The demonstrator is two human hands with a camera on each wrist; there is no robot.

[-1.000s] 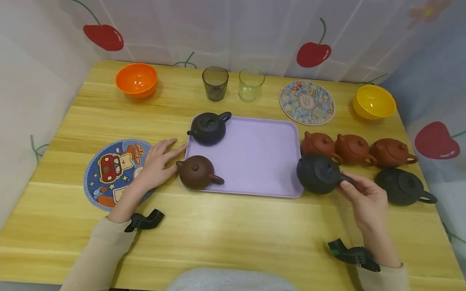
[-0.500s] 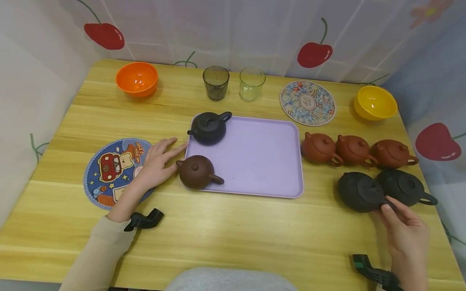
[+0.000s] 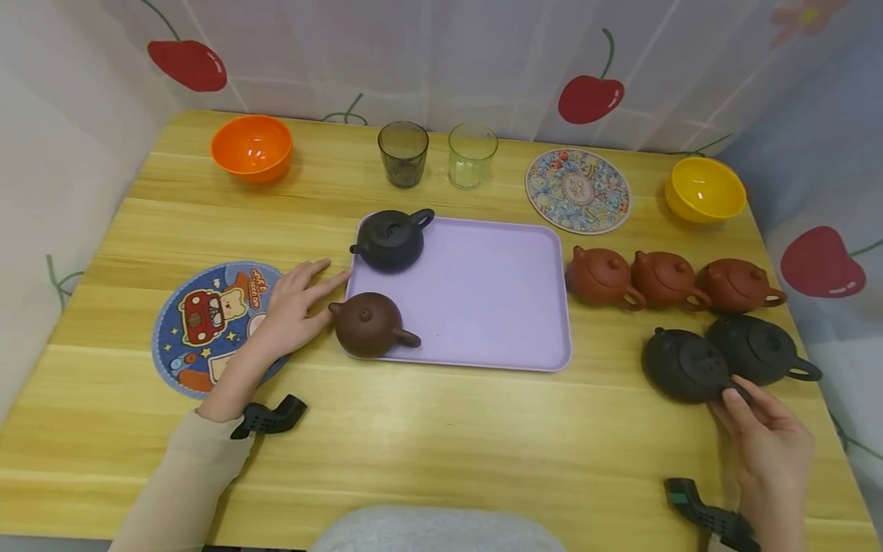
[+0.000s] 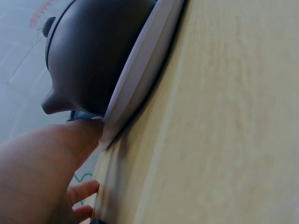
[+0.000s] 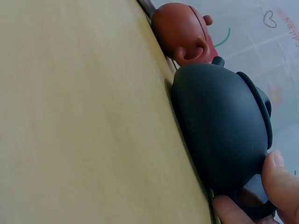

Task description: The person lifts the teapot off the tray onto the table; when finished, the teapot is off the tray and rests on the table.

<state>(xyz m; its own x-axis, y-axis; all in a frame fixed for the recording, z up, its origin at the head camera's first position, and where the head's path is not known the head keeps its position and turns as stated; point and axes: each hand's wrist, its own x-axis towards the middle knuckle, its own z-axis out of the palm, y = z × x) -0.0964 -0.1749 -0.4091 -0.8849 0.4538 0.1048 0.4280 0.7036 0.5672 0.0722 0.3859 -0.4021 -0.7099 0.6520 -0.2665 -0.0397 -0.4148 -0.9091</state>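
My right hand [image 3: 773, 437] pinches the handle of a black teapot [image 3: 683, 366] at the right of the table. In the right wrist view that teapot [image 5: 222, 126] stands upright, its base right at the tabletop. Another black teapot [image 3: 755, 350] sits close against it on the right. On the left, my left hand [image 3: 295, 310] lies with fingers spread, fingertips at the left rim of a lilac tray [image 3: 493, 299]. A brown teapot [image 3: 368, 326] rests on the tray's front left corner, a black teapot [image 3: 390, 242] on its back left corner.
Three reddish clay teapots [image 3: 667, 280] line up right of the tray. Behind stand an orange bowl [image 3: 252, 149], a grey glass [image 3: 403, 155], a green glass [image 3: 472, 157], a floral round mat [image 3: 578, 192] and a yellow bowl [image 3: 705, 190]. A blue mat [image 3: 200, 330] lies under the left forearm.
My right hand has carried the black teapot from the tray's right edge rightward to beside the other black teapot, and has stayed there over the last half second. The left hand keeps its place.
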